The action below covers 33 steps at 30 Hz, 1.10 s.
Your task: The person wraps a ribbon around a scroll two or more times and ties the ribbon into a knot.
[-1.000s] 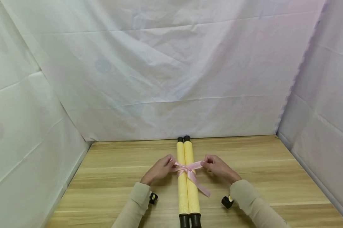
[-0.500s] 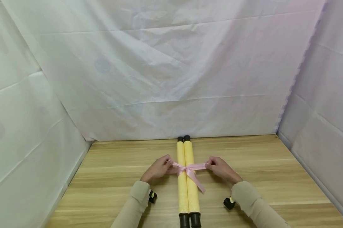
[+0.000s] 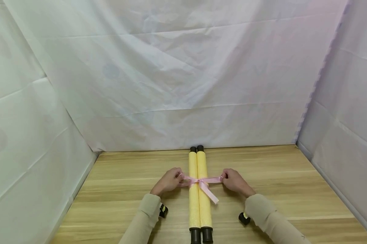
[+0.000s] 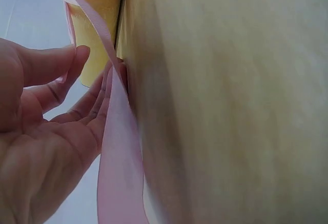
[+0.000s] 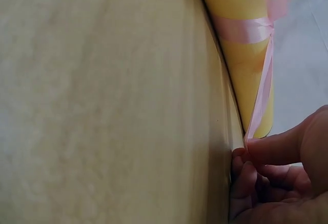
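Two yellow scrolls with black end knobs, a left scroll (image 3: 194,208) and a right scroll (image 3: 206,211), lie side by side on the wooden table. A pink ribbon (image 3: 209,194) is knotted around their middle, with one tail hanging over the right scroll. On the left side my left hand (image 3: 169,180) pinches a ribbon strand between thumb and index finger; in the left wrist view another length of ribbon (image 4: 120,167) runs past the other fingers. My right hand (image 3: 236,180), right of the scrolls, pinches a strand (image 5: 262,98) stretched from the knot.
The scrolls' far knobs (image 3: 200,148) lie close to the white cloth (image 3: 183,84) behind the table (image 3: 125,203). White cloth also hangs at both sides. A black wrist device (image 3: 244,218) shows under the right sleeve, another (image 3: 163,210) under the left.
My hands have moved slightly apart, the right hand outward to the right. Between them the ribbon is drawn straighter, and the loose tail has shifted left and looks shorter.
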Tool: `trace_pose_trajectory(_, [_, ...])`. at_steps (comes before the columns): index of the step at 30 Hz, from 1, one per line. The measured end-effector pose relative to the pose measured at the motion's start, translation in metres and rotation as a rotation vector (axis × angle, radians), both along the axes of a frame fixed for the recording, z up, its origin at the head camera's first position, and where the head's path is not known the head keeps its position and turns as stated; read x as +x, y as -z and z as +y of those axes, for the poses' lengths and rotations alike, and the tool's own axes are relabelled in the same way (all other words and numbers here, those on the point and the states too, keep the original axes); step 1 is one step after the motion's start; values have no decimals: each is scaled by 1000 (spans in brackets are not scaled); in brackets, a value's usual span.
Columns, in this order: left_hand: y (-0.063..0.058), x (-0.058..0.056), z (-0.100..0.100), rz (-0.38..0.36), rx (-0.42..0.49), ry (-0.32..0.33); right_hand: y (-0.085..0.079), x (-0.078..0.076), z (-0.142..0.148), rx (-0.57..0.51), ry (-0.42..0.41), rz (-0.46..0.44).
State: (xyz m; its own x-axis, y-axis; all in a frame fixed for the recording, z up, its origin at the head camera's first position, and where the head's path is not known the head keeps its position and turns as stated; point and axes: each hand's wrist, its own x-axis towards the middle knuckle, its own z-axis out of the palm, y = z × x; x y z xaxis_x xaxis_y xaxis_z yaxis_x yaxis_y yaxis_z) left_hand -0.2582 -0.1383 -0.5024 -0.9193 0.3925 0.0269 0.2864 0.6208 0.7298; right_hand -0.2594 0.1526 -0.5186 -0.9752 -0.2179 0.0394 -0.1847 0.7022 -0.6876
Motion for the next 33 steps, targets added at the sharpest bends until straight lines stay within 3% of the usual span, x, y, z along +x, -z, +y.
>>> trace_pose_trajectory(8, [2, -1, 0, -19, -6, -19, 2, -1, -6, 33, 33, -8])
trace_pose_trajectory(16, [1, 0, 1, -33, -10, -82, 3, -1, -5, 18, 39, -13])
trace_pose_trajectory(25, [0, 1, -1, -31, -29, -70, -3, 0, -3, -19, 51, -79])
trace_pose_trajectory(33, [-14, 4, -20, 61, -46, -63, -19, 0, 10, -31, -1, -68])
